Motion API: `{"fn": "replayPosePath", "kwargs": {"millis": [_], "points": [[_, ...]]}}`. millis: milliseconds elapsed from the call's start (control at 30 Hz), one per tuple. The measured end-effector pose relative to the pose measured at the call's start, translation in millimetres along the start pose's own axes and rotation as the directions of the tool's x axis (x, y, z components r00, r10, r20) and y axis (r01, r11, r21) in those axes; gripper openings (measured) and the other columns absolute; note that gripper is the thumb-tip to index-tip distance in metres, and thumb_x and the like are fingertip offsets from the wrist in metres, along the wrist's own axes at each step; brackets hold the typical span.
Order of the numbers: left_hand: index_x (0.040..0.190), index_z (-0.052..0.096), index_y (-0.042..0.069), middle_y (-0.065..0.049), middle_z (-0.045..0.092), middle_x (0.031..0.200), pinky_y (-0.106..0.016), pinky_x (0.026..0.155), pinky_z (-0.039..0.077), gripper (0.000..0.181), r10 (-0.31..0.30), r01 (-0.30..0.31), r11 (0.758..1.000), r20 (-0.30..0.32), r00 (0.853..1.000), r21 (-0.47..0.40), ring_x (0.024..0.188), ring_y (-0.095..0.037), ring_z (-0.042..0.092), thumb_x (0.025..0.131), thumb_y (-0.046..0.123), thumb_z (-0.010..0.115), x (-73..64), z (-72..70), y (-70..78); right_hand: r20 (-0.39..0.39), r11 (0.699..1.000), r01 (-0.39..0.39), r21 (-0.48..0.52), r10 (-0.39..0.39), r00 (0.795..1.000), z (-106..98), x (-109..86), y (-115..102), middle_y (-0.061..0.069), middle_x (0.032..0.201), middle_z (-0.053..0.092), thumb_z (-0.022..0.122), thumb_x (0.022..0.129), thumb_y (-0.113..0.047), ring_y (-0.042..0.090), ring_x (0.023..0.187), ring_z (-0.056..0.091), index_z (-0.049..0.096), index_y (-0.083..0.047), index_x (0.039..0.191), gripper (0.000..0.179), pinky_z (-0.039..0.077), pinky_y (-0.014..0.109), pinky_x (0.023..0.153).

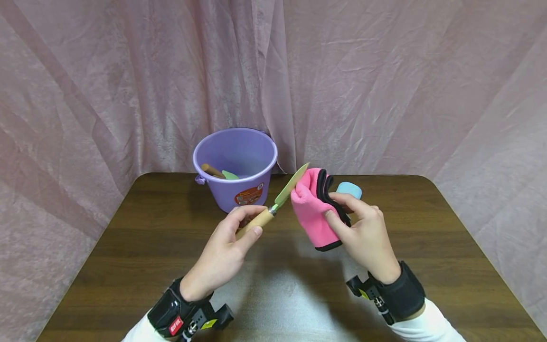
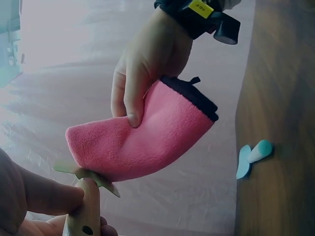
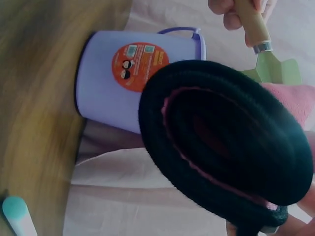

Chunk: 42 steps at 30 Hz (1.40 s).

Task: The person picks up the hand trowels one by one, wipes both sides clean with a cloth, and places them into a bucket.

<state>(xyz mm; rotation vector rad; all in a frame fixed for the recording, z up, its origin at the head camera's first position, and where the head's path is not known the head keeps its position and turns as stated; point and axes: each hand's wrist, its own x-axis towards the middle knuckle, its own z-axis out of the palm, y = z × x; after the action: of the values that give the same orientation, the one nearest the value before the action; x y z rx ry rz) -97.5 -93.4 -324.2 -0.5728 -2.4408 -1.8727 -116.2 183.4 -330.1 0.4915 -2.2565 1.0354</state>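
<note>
My left hand [image 1: 222, 242] grips the wooden handle of a small green garden trowel [image 1: 291, 184]. Its blade points up and away, against a folded pink cloth [image 1: 314, 213] with black edging. That cloth is pinched between the thumb and fingers of my right hand [image 1: 365, 228], held above the table. Seen from the right wrist, the black edging [image 3: 167, 162] forms a rolled loop facing the camera. In the left wrist view, the trowel blade [image 2: 106, 184] lies along the underside of the cloth's pink fold [image 2: 147, 137].
A purple bucket [image 1: 222, 190] with an orange label stands at the table's back edge. Inside it lie a wooden handle [image 1: 212, 171] and a green blade [image 1: 230, 175]. Behind the right hand is a light blue and white object [image 1: 349, 189]. A pink curtain [image 1: 363, 85] hangs behind the wooden table [image 1: 141, 237].
</note>
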Motion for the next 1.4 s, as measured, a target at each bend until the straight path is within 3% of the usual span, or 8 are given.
{"fn": "replayPosePath", "kwargs": {"millis": [233,333,467,567,667,833,1000,1400], "points": [[0.130,0.061,0.011,0.000,0.056,0.123,-0.041,0.093,0.043,0.035,0.026,-0.026,0.999,-0.022,0.999,0.034,0.108,-0.019,0.053,0.096,0.002,0.061,0.1,-0.5,-0.3,0.103,0.999,0.012,0.046,-0.017,0.995,4.6,-3.8,0.0,-0.011,0.090,0.071,0.074,0.085,-0.009,0.001,0.074,0.060,0.073,-0.013,0.112,0.028,0.039,0.021,0.064],[0.130,0.061,0.015,0.001,0.055,0.119,-0.040,0.091,0.043,0.036,0.045,-0.043,0.997,-0.034,0.998,0.065,0.105,-0.019,0.052,0.096,0.002,0.062,-0.4,-0.2,-0.7,0.134,0.998,0.030,0.058,-0.038,0.990,6.2,-4.4,-0.5,-0.013,0.091,0.070,0.074,0.085,-0.009,0.003,0.062,0.051,0.074,-0.014,0.112,0.027,0.034,0.022,0.057],[0.130,0.061,0.021,0.003,0.052,0.115,-0.036,0.087,0.044,0.039,0.084,-0.078,0.989,-0.046,0.995,0.126,0.100,-0.017,0.052,0.095,0.002,0.062,-0.6,1.3,-1.6,0.168,0.995,0.061,0.073,-0.073,0.983,6.5,-3.9,-0.7,-0.012,0.095,0.071,0.073,0.086,-0.008,0.003,0.062,0.051,0.073,-0.013,0.111,0.026,0.037,0.021,0.055],[0.130,0.061,0.020,0.007,0.051,0.116,-0.033,0.088,0.044,0.041,0.147,-0.130,0.965,-0.059,0.987,0.228,0.102,-0.013,0.049,0.094,0.001,0.063,-0.3,2.5,-3.4,0.180,0.995,0.072,0.065,-0.083,0.980,6.0,-3.4,-0.2,-0.011,0.098,0.071,0.072,0.086,-0.009,0.002,0.071,0.058,0.073,-0.013,0.111,0.025,0.043,0.023,0.064],[0.130,0.061,0.017,0.009,0.049,0.117,-0.032,0.090,0.043,0.042,0.218,-0.183,0.922,-0.067,0.974,0.341,0.108,-0.011,0.045,0.092,0.000,0.064,0.2,3.1,-5.8,0.190,0.996,0.072,0.053,-0.081,0.978,5.5,-3.1,0.8,-0.010,0.100,0.071,0.071,0.087,-0.009,0.002,0.075,0.060,0.073,-0.012,0.110,0.024,0.045,0.023,0.068],[0.130,0.061,0.016,0.008,0.049,0.119,-0.033,0.090,0.040,0.043,0.291,-0.238,0.870,-0.060,0.955,0.432,0.110,-0.013,0.041,0.091,-0.002,0.064,1.9,0.8,-7.7,0.201,0.998,0.053,0.039,-0.060,0.978,3.6,-1.9,2.5,-0.012,0.100,0.070,0.070,0.088,-0.008,0.002,0.068,0.054,0.072,-0.015,0.111,0.024,0.044,0.020,0.062],[0.128,0.062,0.016,0.007,0.051,0.120,-0.034,0.090,0.039,0.043,0.326,-0.268,0.846,-0.048,0.944,0.460,0.110,-0.013,0.041,0.090,-0.004,0.064,1.3,-5.0,-9.1,0.186,0.999,0.032,0.007,-0.033,0.982,2.4,-1.2,4.6,-0.012,0.096,0.069,0.069,0.088,-0.009,0.005,0.052,0.035,0.072,-0.015,0.112,0.025,0.038,0.020,0.053],[0.128,0.062,0.017,0.008,0.052,0.120,-0.032,0.085,0.038,0.049,0.346,-0.275,0.812,-0.046,0.937,0.515,0.109,-0.013,0.041,0.087,-0.009,0.067,-13.1,-25.7,-23.1,0.190,1.000,-0.011,0.019,0.007,0.982,0.9,0.0,10.1,-0.009,0.097,0.070,0.069,0.091,-0.009,0.004,0.075,0.060,0.071,-0.013,0.115,0.024,0.047,0.021,0.060]]}}
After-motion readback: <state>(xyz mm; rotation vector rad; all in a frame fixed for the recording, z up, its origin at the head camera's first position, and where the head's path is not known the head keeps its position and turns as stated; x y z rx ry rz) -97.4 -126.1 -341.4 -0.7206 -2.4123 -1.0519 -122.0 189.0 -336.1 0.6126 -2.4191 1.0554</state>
